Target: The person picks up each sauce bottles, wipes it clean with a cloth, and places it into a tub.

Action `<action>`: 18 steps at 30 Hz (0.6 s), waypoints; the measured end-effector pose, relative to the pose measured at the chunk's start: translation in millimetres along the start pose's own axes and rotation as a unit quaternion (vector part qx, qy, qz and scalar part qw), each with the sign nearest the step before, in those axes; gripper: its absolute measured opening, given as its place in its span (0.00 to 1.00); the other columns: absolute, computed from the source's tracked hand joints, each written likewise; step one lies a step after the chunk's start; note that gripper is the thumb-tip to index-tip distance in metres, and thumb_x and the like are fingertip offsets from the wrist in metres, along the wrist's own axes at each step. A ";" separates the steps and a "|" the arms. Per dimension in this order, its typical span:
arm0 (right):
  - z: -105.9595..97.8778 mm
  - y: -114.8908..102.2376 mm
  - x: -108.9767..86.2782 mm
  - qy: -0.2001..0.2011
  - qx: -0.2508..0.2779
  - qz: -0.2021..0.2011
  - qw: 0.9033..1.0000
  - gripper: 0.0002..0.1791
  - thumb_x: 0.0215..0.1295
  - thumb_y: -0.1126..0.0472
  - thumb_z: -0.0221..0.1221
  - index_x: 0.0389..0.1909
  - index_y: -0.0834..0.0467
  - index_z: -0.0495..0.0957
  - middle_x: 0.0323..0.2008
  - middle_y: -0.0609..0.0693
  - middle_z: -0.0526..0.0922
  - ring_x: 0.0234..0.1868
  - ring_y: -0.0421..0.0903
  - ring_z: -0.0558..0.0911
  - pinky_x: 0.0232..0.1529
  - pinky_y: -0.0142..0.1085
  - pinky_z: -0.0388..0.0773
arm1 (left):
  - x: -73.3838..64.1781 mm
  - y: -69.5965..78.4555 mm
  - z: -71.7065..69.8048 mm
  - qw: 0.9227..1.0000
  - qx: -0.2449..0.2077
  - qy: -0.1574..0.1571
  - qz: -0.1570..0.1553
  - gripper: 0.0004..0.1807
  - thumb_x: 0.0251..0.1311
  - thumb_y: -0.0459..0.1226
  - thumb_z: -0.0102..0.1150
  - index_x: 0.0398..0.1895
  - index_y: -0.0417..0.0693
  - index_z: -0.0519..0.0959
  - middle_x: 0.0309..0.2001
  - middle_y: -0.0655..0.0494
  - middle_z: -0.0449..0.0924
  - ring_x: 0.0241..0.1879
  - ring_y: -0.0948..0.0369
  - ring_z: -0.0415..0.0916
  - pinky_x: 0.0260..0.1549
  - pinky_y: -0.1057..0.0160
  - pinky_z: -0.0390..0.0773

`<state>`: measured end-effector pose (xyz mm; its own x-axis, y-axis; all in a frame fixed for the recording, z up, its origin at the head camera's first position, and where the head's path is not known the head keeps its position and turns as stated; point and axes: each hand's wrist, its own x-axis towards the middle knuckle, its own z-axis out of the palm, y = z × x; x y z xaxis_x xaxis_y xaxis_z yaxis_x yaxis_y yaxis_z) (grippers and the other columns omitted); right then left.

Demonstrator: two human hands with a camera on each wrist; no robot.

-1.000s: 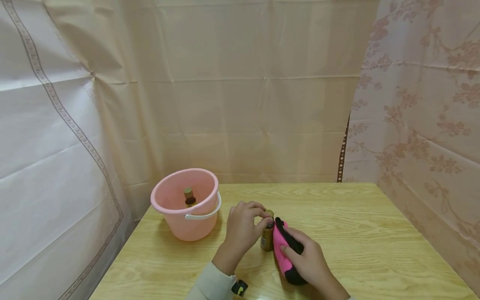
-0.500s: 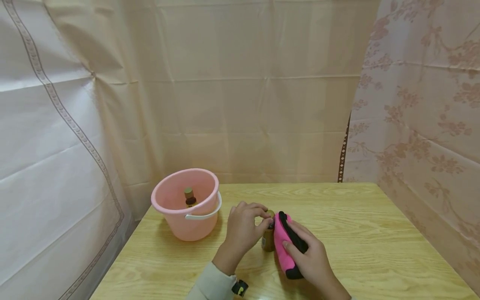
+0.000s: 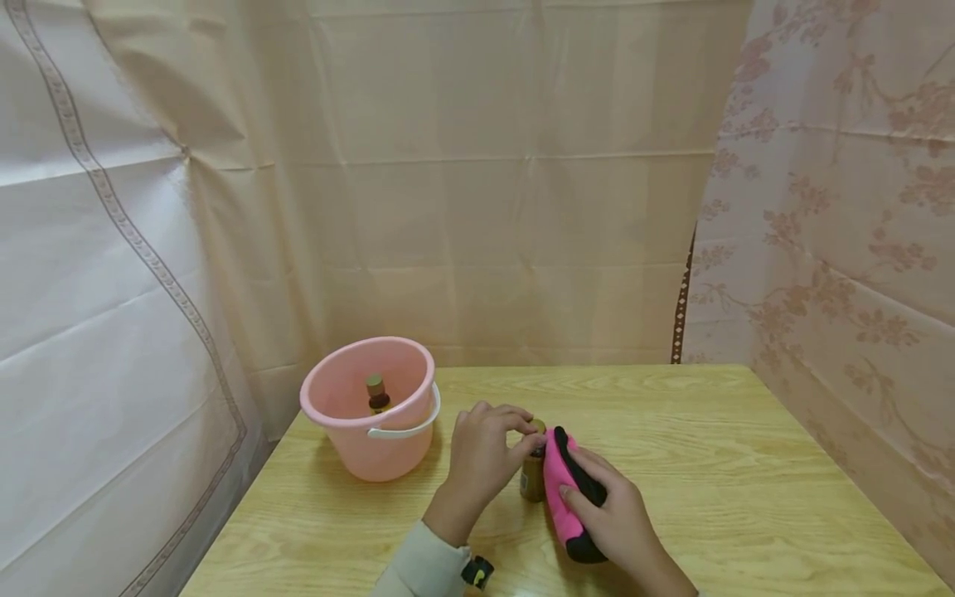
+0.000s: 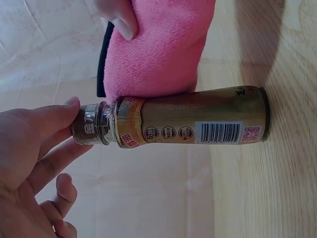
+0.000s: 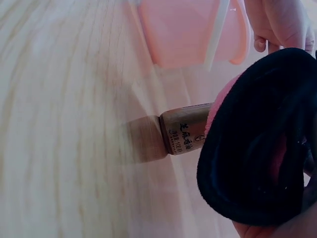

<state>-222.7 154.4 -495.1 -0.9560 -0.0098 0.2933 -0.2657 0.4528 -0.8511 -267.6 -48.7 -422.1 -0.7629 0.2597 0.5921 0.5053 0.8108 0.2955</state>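
Observation:
A small sesame oil bottle (image 3: pixel 532 481) with a gold label and a dark cap (image 4: pixel 86 126) stands upright on the wooden table. My left hand (image 3: pixel 481 448) pinches its cap between thumb and fingertips, the other fingers loosely bent. In my right hand (image 3: pixel 619 510) is a pink fuzzy cloth piece (image 3: pixel 561 489) with black edging, gripped with the thumb on the pink side. Its pink face lies against the bottle's side in the left wrist view. From the right wrist, the black edging (image 5: pixel 223 198) forms a hollow loop that covers the bottle's upper part.
A pink bucket (image 3: pixel 376 452) with a white handle (image 3: pixel 406 430) stands left of my hands, with another brown bottle (image 3: pixel 376 394) inside it. Beige and floral cloths hang behind and at both sides of the table (image 3: pixel 709 464).
The cloth piece in my right hand has shifted slightly up along the bottle and back down, tilting a little. My left hand stays at the cap, and the bottle remains in place.

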 end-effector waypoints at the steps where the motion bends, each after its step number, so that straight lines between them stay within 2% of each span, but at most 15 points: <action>1: 0.4 0.7 0.3 -0.001 -0.002 0.004 1.000 0.32 0.64 0.54 0.71 0.69 0.45 0.77 0.70 0.49 0.76 0.69 0.53 0.76 0.62 0.49 0.77 | -0.1 -0.2 0.1 1.000 0.001 0.001 -0.001 0.09 0.59 0.56 0.72 0.32 0.66 0.92 0.45 0.75 0.88 0.32 0.68 0.70 0.35 0.66 0.61; 11: 4.6 2.9 -0.1 -0.039 -0.025 0.053 0.998 0.31 0.65 0.51 0.70 0.69 0.48 0.77 0.68 0.48 0.77 0.69 0.54 0.76 0.65 0.54 0.75 | -2.4 2.6 -2.9 1.000 -0.010 0.000 -0.009 0.08 0.59 0.53 0.74 0.31 0.64 0.91 0.43 0.70 0.86 0.40 0.65 0.77 0.37 0.65 0.63; 18: 4.9 2.7 0.4 -0.055 -0.041 0.077 0.995 0.30 0.64 0.50 0.70 0.68 0.47 0.78 0.67 0.50 0.79 0.67 0.54 0.77 0.63 0.55 0.77 | -1.4 2.0 -4.5 1.000 -0.005 -0.001 -0.003 0.08 0.60 0.53 0.73 0.31 0.64 0.91 0.43 0.72 0.86 0.41 0.65 0.78 0.38 0.64 0.65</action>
<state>-224.5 151.3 -499.3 -0.9935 -0.0310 0.1091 -0.1090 0.5279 -0.8423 -263.7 -49.8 -418.9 -0.7668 0.2548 0.5892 0.5044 0.8069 0.3075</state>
